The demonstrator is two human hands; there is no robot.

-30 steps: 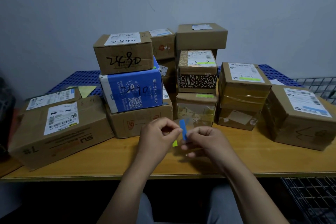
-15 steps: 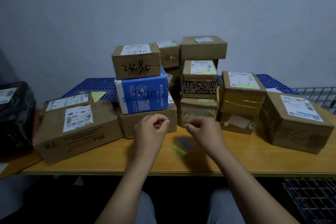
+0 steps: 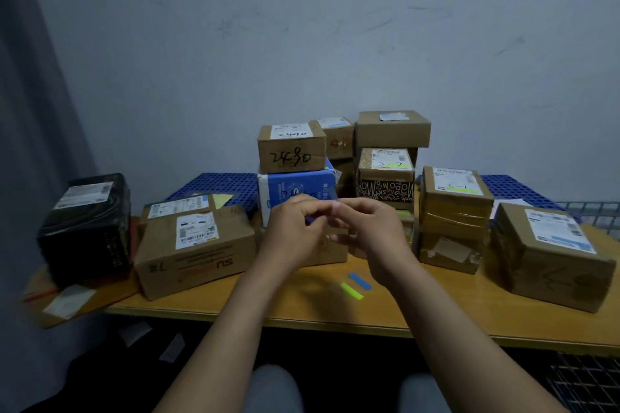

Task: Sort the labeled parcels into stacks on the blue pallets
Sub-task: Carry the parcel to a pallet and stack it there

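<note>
Left hand (image 3: pixel 295 231) and right hand (image 3: pixel 372 228) pinch a small translucent tab (image 3: pixel 332 198) mid-frame; I should peel slowly, avoiding creases.

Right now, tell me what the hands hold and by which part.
The left hand pinches a small blue sliver at its fingertips; the right hand meets it there with its fingertips, grip unclear. Which part is held cannot be told.
</note>
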